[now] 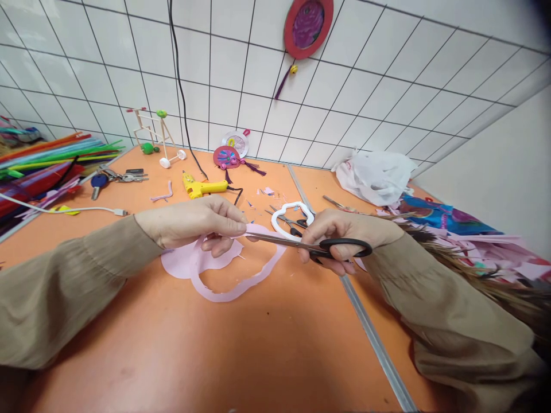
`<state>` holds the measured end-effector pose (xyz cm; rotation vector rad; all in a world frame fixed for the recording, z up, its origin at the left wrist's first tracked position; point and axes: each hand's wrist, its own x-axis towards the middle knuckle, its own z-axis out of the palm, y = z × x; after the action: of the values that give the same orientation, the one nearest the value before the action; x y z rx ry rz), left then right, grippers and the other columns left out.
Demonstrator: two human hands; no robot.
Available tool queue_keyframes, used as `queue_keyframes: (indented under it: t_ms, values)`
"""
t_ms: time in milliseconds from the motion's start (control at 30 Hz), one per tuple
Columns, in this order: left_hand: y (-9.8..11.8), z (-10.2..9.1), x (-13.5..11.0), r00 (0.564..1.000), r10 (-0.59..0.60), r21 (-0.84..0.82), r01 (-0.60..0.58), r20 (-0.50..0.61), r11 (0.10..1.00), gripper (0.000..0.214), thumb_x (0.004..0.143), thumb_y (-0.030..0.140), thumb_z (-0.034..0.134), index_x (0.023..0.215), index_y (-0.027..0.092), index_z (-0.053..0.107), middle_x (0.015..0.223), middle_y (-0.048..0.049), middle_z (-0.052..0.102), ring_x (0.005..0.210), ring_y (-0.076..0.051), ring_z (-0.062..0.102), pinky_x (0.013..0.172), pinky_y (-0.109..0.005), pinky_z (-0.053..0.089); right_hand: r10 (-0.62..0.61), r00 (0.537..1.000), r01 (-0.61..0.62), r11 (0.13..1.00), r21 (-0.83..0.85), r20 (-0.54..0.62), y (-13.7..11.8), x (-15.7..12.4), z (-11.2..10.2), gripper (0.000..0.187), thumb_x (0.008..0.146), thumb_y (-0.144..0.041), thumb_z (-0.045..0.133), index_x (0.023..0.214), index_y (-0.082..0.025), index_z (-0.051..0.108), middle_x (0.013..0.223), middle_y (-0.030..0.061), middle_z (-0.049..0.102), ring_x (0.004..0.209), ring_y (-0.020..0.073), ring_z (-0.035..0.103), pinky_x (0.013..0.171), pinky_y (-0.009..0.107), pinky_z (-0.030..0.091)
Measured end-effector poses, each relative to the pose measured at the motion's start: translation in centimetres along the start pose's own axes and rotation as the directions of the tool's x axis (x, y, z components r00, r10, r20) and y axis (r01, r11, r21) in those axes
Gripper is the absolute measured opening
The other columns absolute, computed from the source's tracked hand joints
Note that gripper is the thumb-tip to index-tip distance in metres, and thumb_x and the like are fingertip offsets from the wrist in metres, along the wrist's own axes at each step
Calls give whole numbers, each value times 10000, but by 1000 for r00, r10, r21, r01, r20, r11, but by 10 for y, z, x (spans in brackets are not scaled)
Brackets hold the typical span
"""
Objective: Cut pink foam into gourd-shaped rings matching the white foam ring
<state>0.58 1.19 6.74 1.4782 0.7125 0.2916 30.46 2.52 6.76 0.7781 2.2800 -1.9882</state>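
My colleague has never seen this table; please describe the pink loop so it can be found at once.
Above the orange table, find the left hand. It holds a pink loop beside the scissors in the right hand. Unlike the broader pink sheet behind it, the loop is a narrow, wavy band around an open centre.

Partly hidden: the pink paper ring (226, 296), beneath my left hand (206, 223); the lower handle loop of my black-handled scissors (279, 240), behind fingers of my right hand (344, 230). Cut off: the red-rimmed disc (290, 34) and black cable (178, 80), above; my left sleeve (69, 289), at left. Too small to identify: paper scraps (269, 191).
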Motion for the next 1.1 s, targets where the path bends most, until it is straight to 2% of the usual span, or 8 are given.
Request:
queue_keyframes:
  t_ms: [267, 600, 800, 1100]
  values:
    - [-1, -1, 1, 1000, -3, 13, 3, 20, 1000, 218, 886, 216, 539, 873, 97, 721, 417, 8, 509, 375, -64, 333, 390, -180, 269, -5, 1000, 5, 1000, -8, 25, 3, 1, -3, 498, 808, -543, 694, 1023, -94, 666, 533, -11, 633, 345, 66, 545, 328, 114, 393]
    - [0, 1, 0, 999, 2, 23, -3, 35, 1000, 212, 886, 219, 545, 822, 112, 717, 404, 16, 484, 373, -66, 327, 387, -179, 273, 24, 999, -24, 1000, 1, 35, 4, -1, -4, 530, 784, -583, 696, 1050, -124, 674, 544, -14, 634, 347, 69, 550, 297, 103, 384]
    - [0, 0, 0, 999, 13, 22, -14, 49, 1000, 209, 879, 207, 546, 813, 112, 721, 399, 12, 493, 371, -64, 323, 382, -172, 274, 22, 999, -21, 1000, -7, 42, 6, -2, -5, 525, 797, -555, 696, 1065, -104, 671, 536, -14, 633, 344, 69, 550, 303, 101, 397]
    - [0, 1, 0, 998, -10, 26, 9, 59, 1000, 209, 871, 187, 544, 801, 113, 726, 388, 15, 481, 364, -62, 336, 377, -164, 277, 64, 998, -63, 997, -53, 25, 2, -2, -3, 416, 814, -447, 688, 1052, -106, 675, 516, -24, 628, 347, 70, 551, 309, 104, 410]
